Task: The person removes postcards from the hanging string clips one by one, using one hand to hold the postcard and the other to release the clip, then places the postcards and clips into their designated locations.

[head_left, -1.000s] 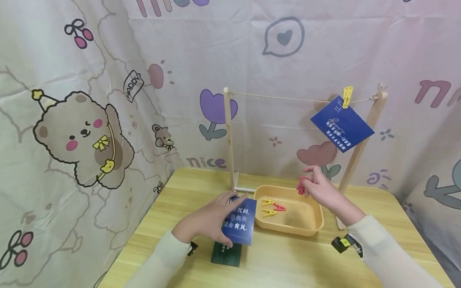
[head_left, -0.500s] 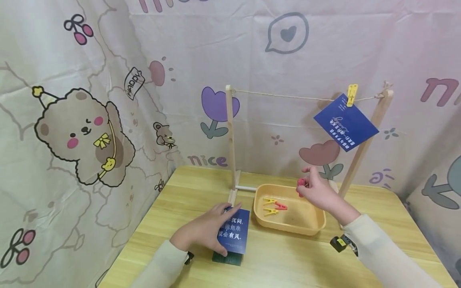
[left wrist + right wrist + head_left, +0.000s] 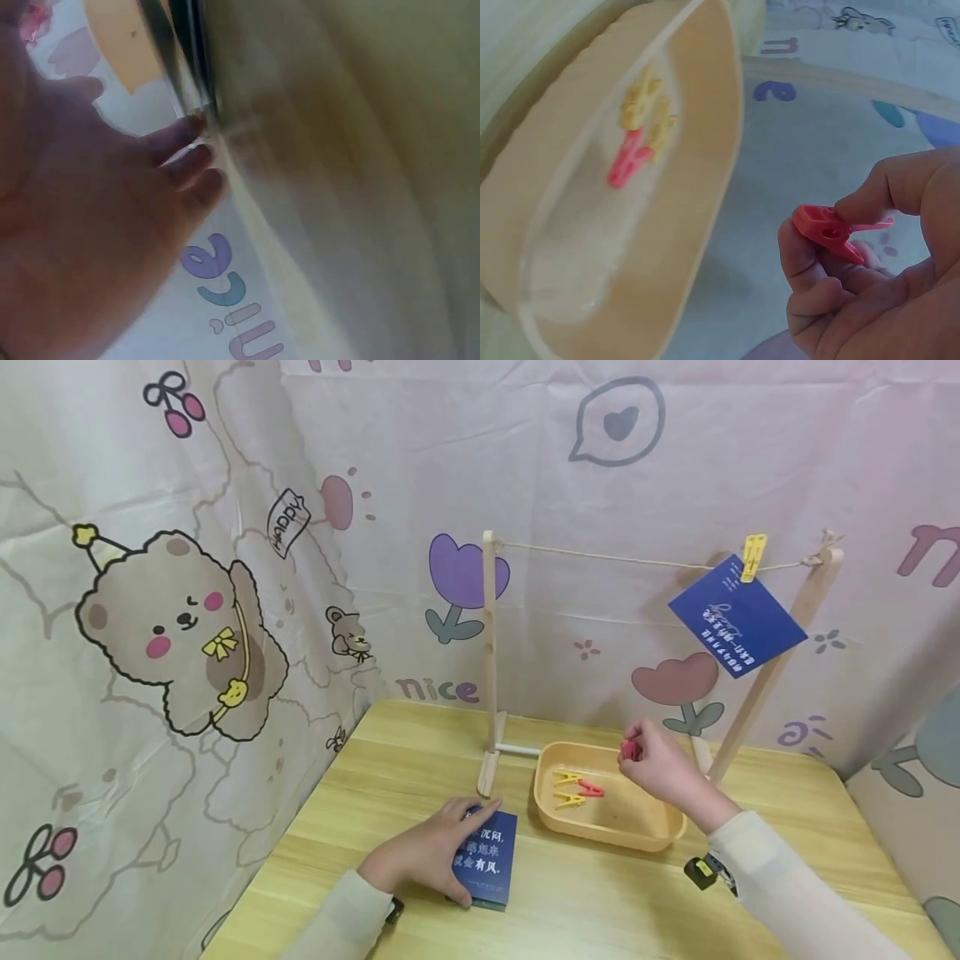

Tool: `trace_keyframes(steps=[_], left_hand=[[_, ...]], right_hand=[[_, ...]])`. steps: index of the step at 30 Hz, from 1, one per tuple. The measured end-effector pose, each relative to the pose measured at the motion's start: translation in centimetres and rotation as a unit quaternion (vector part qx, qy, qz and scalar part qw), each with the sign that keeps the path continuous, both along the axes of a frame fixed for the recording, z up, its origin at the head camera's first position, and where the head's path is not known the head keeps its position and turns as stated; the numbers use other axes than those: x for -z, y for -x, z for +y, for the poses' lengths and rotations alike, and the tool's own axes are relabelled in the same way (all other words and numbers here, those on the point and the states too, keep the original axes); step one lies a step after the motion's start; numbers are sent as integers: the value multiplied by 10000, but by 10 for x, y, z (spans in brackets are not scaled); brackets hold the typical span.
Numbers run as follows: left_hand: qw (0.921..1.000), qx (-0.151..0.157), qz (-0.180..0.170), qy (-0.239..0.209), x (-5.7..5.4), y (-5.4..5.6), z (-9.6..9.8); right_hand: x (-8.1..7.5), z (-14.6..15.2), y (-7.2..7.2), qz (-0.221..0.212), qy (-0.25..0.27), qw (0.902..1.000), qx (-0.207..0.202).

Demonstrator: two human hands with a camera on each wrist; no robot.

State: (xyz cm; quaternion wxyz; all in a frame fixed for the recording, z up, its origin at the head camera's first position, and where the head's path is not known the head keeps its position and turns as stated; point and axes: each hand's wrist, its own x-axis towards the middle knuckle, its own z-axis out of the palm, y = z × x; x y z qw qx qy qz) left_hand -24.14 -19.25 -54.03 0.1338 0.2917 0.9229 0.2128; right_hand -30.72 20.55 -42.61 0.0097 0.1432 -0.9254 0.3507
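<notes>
My left hand (image 3: 423,852) holds a blue card (image 3: 487,858) printed with white characters, thumb at its lower edge and fingertips at its upper one. A dark green card (image 3: 490,906) shows as a thin strip under it. In the left wrist view the fingers of the left hand (image 3: 112,202) reach the dark card edges (image 3: 196,52). Above the basket's right part, my right hand (image 3: 667,772) pinches a red clothespin (image 3: 829,229) between thumb and fingers. Another blue card (image 3: 738,614) hangs tilted from the string (image 3: 622,558), clipped by a yellow clothespin (image 3: 753,557).
A yellow plastic basket (image 3: 611,837) stands on the wooden table (image 3: 600,910), with yellow clothespins (image 3: 570,800) and a red one (image 3: 592,788) inside. Wooden posts (image 3: 491,643) carry the string behind it. A printed cloth (image 3: 562,493) hangs at the back.
My left hand has lowered the blue card over the green one, now nearly covered. The right hand keeps the red clothespin, and its raised index finger has curled in. The view has shifted slightly.
</notes>
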Motion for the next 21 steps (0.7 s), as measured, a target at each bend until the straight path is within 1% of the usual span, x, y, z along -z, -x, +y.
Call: trace_keyframes(steps=[2,5,8,11,15,18,21], left_hand=[[10000,4,25,5,3,-2,-1],[9999,23,146,87,5,-3,-1],[9995,77,221,216,6,-2,1],[9993,88,187,313,6,-1,3],[9994,31,52,330,5,0,3],[9995,26,-20,310,4,0,3],[9997,49,-67,241,2,-1,3]], right_hand=[[6,-1,3,-32,-42,9999,-94],[16,-3,8,-47,-235,9993,-296],[25,-2,12,-23,-604,9969,-497],[34,-1,19,41,-1082,9919,-670],[43,-2,29,258,-1751,9792,-993],[49,-2,34,480,-2249,9653,-1240],[53,-1,39,705,-2715,9503,-1353]])
